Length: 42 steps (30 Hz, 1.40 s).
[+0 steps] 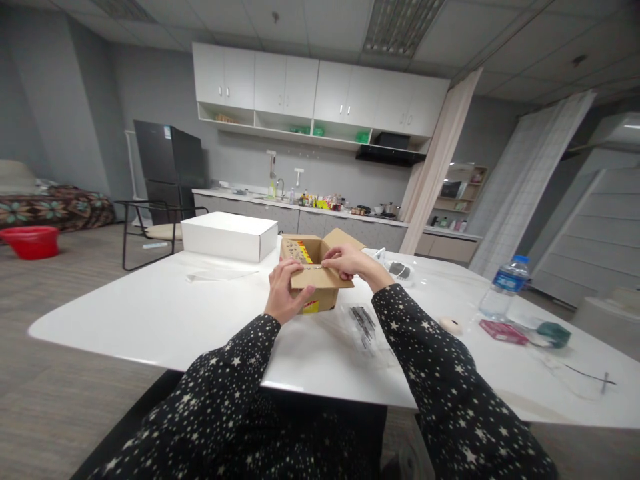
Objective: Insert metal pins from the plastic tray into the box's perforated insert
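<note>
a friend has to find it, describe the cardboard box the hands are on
On the white table, find the white box, then look just to its right. There, the left hand and right hand are on the brown box. Unlike its white neighbour, it has open flaps and yellow print.

The left hand [287, 290] grips the left end of the front flap [320, 276] on an open brown cardboard box [326, 300] mid-frame, and the right hand [347, 260] pinches the flap farther right. Both black sleeves [430, 340] scattered with white stars reach up from the bottom edge. On the glossy white table [150, 317], I see a white rectangular box [225, 237] left of centre and, toward the right edge, a clear plastic bottle [504, 290] with a blue cap. A round red basin [33, 243] sits far left.
</note>
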Motion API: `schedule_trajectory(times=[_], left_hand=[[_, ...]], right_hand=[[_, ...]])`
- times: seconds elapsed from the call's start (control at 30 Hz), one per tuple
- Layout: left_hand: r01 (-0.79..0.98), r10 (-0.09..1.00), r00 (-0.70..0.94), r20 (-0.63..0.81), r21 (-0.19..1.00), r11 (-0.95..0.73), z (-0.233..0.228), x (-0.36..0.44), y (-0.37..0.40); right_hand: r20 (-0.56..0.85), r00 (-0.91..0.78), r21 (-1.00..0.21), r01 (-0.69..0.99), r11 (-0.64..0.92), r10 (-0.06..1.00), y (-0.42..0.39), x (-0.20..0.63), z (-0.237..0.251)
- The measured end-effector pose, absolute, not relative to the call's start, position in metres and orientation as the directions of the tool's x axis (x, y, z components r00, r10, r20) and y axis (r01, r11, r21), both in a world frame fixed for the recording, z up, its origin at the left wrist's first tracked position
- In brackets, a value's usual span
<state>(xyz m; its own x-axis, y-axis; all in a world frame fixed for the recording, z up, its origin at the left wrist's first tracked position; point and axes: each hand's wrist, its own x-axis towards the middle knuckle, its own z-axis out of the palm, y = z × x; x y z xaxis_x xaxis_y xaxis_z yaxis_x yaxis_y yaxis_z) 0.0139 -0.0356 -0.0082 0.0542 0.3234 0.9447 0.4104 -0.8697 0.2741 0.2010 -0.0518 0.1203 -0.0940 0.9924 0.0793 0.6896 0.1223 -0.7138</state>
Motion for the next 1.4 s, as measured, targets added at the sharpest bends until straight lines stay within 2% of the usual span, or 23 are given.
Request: schedule_trajectory(times=[0.17,0.33,0.7,0.83,0.97,1.07,1.17,1.3,1.4], left_hand=[[0.426,0.353,0.063,0.933,0.295,-0.855,-0.007,0.013,-0.036],[0.412,0.317,0.055,0.947,0.267,-0.871,-0.008,0.013,-0.036],[0.420,0.322,0.064,0.945,0.267,-0.867,-0.008,0.012,-0.036],[0.415,0.329,0.058,0.943,0.277,-0.867,-0.007,0.013,-0.037],[0.407,0.346,0.044,0.937,0.299,-0.863,-0.008,0.014,-0.036],[0.405,0.353,0.039,0.935,0.308,-0.861,-0.009,0.013,-0.034],[0.405,0.339,0.042,0.940,0.294,-0.866,-0.010,0.013,-0.033],[0.411,0.327,0.041,0.944,0.282,-0.867,-0.009,0.013,-0.033],[0.415,0.334,0.036,0.942,0.290,-0.862,-0.009,0.013,-0.034]], right_hand=[[0.109,-0.121,-0.720,0.674,0.162,0.987,-0.049,0.200,0.118],[0.106,-0.112,-0.751,0.642,0.154,0.988,-0.048,0.206,0.114],[0.113,-0.092,-0.713,0.686,0.145,0.989,-0.057,0.199,0.118],[0.280,-0.052,-0.731,0.636,0.248,0.959,-0.065,0.209,0.110],[0.560,0.006,-0.641,0.636,0.430,0.828,-0.074,0.232,0.098],[0.630,0.070,-0.629,0.630,0.456,0.773,-0.079,0.255,0.085],[0.587,0.055,-0.634,0.651,0.417,0.807,-0.079,0.278,0.064],[0.459,-0.061,-0.588,0.727,0.355,0.886,-0.077,0.306,0.030],[0.382,-0.043,-0.567,0.778,0.271,0.923,-0.079,0.321,0.012]])
